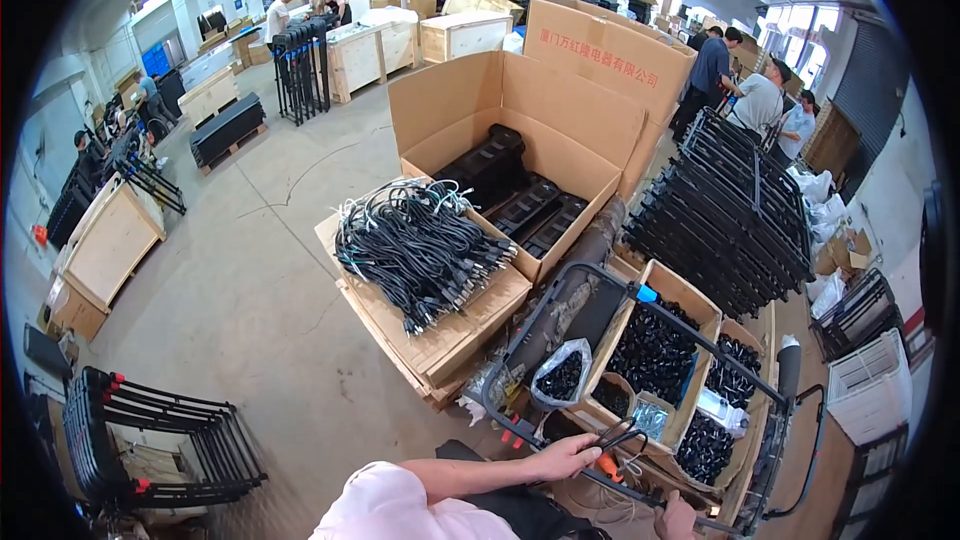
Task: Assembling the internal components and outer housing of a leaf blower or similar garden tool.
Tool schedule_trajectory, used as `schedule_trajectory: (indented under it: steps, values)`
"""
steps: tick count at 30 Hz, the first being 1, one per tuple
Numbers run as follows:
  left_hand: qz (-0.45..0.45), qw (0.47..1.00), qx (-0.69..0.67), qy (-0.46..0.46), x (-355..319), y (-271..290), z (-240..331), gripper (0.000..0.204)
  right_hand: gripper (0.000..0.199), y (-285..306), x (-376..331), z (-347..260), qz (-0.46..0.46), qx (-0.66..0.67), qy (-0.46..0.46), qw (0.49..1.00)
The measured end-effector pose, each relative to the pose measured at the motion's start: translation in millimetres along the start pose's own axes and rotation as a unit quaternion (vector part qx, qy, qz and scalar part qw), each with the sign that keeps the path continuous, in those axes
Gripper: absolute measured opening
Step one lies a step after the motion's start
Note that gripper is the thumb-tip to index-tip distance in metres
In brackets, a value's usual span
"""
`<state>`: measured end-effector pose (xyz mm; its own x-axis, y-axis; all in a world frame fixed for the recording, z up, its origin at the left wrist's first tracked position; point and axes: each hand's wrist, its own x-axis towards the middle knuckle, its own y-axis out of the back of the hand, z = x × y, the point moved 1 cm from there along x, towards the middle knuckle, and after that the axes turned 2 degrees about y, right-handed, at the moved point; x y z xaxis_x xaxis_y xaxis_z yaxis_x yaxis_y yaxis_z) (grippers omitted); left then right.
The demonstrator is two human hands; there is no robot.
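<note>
Left hand [567,457] reaches across with fingers spread, closing on nothing, tips touching the black tubular metal frame [560,285] that lies over the open cardboard boxes of small black parts [655,350]. Right hand [678,518] is wrapped around the frame's lower bar. Rigid and probably fairly heavy, the frame is best gripped on bare tubing. Pliers with orange handles [612,450] lie just beside the left fingertips.
</note>
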<state>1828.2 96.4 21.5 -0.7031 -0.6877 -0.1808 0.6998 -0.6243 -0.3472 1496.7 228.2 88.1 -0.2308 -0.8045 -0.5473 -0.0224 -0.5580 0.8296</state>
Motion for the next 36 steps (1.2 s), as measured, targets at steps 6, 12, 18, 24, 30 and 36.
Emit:
schedule_trajectory:
  steps: [6,12,18,24,30,36]
  values:
    - [0.004,1.000,-0.023,0.009,-13.1,-1.2,1.6,0.030,0.037,-32.6,6.7,18.5,0.121,0.072,-0.045,0.989]
    - [0.068,0.995,-0.067,-0.035,-13.3,13.6,19.6,0.042,0.037,51.5,1.8,-74.4,0.183,0.266,0.066,0.944]
    - [0.014,0.998,-0.057,0.022,-9.3,8.5,43.8,0.048,0.046,101.6,50.2,-145.8,0.021,0.737,0.087,0.670]
    - [-0.035,0.995,0.002,0.094,6.9,3.0,19.7,0.052,0.036,110.4,86.4,-165.8,0.184,0.733,0.106,0.647]
    - [-0.137,0.944,-0.192,0.232,10.4,-5.4,38.2,0.048,0.030,128.5,112.3,-150.4,0.137,0.843,0.036,0.519]
    - [-0.174,0.915,-0.281,0.230,5.9,-17.8,55.2,0.041,0.028,127.3,153.8,-103.6,0.080,0.957,-0.064,0.271]
